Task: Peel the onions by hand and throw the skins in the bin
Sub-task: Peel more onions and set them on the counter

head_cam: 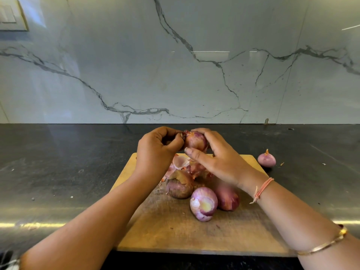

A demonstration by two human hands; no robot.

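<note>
Just above the centre of the frame, over the far edge of the chopping board (175, 236), the person holds the raised onion (195, 141) between both hands. The right hand (218, 162) wraps it from the right side, fingers curled over its top and thumb stretched beneath, a hold that looks meant to steady and turn it. The left hand (157, 151) has its fingers bunched, pinching the dry papery tip on the onion's left side, the natural place to start a strip of skin. Working over the board seems deliberate: the loose skins (183, 162) lie heaped right below the hands, so scraps gather in one spot for carrying off. No bin shows anywhere in view. Nearer the lower middle of the frame sit three more close together: a dull unpeeled onion (180, 187), a pale peeled onion (203, 203) and a reddish onion (228, 197) partly behind the right wrist. A small onion (266, 158) lies apart on the dark counter (58, 162) right of the board, perhaps set aside as done, though I can't be sure.
</note>
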